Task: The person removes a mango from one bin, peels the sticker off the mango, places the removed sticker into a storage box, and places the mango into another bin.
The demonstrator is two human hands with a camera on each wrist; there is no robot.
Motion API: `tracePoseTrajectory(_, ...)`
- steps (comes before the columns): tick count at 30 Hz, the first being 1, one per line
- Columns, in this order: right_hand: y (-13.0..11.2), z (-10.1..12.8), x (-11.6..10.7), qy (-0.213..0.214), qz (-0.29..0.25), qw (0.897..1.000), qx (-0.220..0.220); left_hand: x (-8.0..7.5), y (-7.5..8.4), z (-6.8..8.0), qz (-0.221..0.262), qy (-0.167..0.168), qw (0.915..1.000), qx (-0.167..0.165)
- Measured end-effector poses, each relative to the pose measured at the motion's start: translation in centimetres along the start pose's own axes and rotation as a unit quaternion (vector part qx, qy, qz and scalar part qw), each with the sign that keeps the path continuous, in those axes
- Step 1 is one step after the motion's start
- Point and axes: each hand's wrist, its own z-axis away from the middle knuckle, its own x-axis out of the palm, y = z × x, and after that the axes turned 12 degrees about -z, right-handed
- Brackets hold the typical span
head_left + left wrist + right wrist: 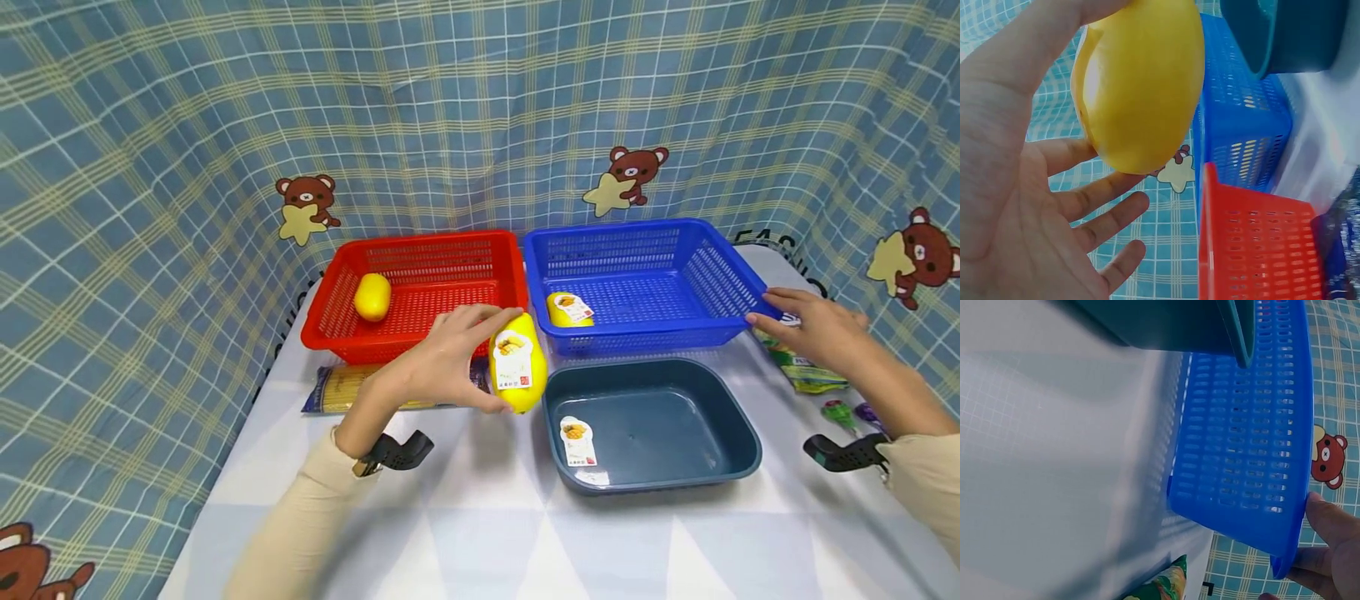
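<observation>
The left hand [442, 358] pinches a yellow fruit [518, 363] between thumb and fingers, above the worktop [480, 517] before the red basket [420, 292]. The right hand [813, 325], fingers fairly straight, touches the blue basket's [645, 279] right rim.

Cream long sleeves [300, 517] on both arms — black wrist-mounted camera brackets [397, 452] at the cuffs — bare fingers
</observation>
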Motion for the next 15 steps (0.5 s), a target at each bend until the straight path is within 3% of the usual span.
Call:
tracePoseTrajectory(6,0.1,-0.1,0.0,-0.001,0.001,1.0,0.002,1.5,0.1,2.0,0.002,0.003,1.0,0.0)
tracePoseTrajectory(15,0.1,-0.1,0.1,-0.003,0.005,1.0,0.007,4.0,-0.3,4.4,0.035,-0.013,0.9989,-0.029)
